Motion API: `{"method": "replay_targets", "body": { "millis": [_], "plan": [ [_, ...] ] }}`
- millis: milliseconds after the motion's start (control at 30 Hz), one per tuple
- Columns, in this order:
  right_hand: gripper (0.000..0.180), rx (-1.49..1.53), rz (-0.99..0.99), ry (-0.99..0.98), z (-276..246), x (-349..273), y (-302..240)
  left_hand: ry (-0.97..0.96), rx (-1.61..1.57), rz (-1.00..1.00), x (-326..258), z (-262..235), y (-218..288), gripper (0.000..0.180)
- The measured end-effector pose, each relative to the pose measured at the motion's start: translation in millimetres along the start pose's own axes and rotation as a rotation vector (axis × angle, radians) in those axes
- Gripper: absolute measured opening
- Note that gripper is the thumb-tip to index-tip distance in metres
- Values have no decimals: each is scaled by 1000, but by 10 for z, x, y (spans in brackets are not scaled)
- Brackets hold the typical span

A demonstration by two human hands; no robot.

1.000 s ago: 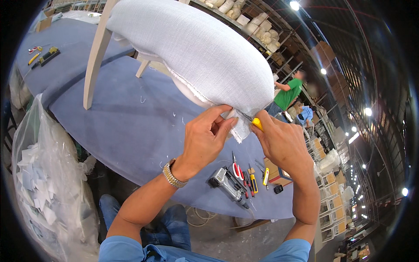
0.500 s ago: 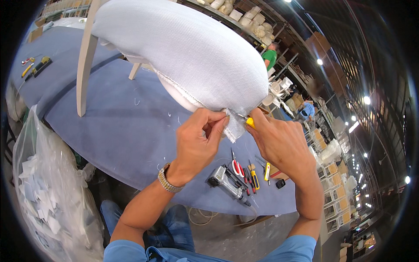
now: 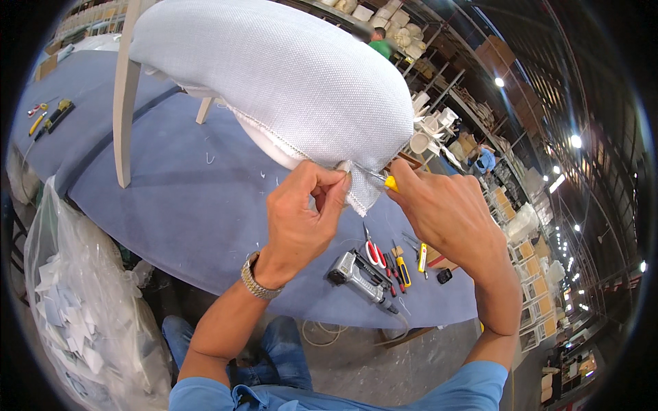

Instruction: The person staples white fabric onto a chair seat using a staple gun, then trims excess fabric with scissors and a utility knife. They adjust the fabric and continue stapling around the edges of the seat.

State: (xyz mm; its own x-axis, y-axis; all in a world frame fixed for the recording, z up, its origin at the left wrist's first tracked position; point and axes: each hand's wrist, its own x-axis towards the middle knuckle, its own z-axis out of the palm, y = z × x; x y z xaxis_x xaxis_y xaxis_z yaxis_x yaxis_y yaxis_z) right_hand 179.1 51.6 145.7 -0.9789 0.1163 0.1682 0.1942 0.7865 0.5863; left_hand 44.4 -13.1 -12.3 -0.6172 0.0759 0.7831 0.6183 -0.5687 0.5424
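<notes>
A chair part covered in pale grey woven fabric (image 3: 288, 75) stands on the blue-covered table, with a wooden leg (image 3: 124, 116) at its left. My left hand (image 3: 301, 212) pinches a loose flap of the fabric (image 3: 364, 192) at the cover's lower corner, thumb against forefinger. Closed round a yellow-handled tool (image 3: 391, 183) is my right hand (image 3: 449, 212); the thin metal end of the tool touches the fabric just beside my left fingertips. Most of its handle is hidden in my palm, so its exact kind does not show. A stitched edge (image 3: 274, 135) runs along the cover's underside.
Below my hands on the table (image 3: 171, 226) lie a staple gun (image 3: 360, 281), red-handled scissors (image 3: 374, 253), a yellow screwdriver (image 3: 402, 268) and a yellow utility knife (image 3: 422, 257). A clear bag of scraps (image 3: 89, 308) stands at the left. Shelving and people are farther back.
The view has shifted slightly, so the chair part sits a little farther left and up. Both hands keep their grips, with the tool's tip still at the fabric flap.
</notes>
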Motion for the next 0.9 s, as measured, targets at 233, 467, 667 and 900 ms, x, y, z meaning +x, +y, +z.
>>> {"method": "replay_targets", "body": {
  "millis": [233,467,667,900],
  "plan": [
    [22,5,15,20,23,-40,-13,14,-12,10,-54,-13,35,8],
    [22,-12,15,51,63,-47,-23,24,-116,-284,-20,26,155,14],
    [22,-25,30,138,14,-81,-47,36,-26,-200,-65,68,122,14],
    [22,-12,-48,182,-2,-44,-32,54,-18,-43,-103,147,54,12]
  ]
}}
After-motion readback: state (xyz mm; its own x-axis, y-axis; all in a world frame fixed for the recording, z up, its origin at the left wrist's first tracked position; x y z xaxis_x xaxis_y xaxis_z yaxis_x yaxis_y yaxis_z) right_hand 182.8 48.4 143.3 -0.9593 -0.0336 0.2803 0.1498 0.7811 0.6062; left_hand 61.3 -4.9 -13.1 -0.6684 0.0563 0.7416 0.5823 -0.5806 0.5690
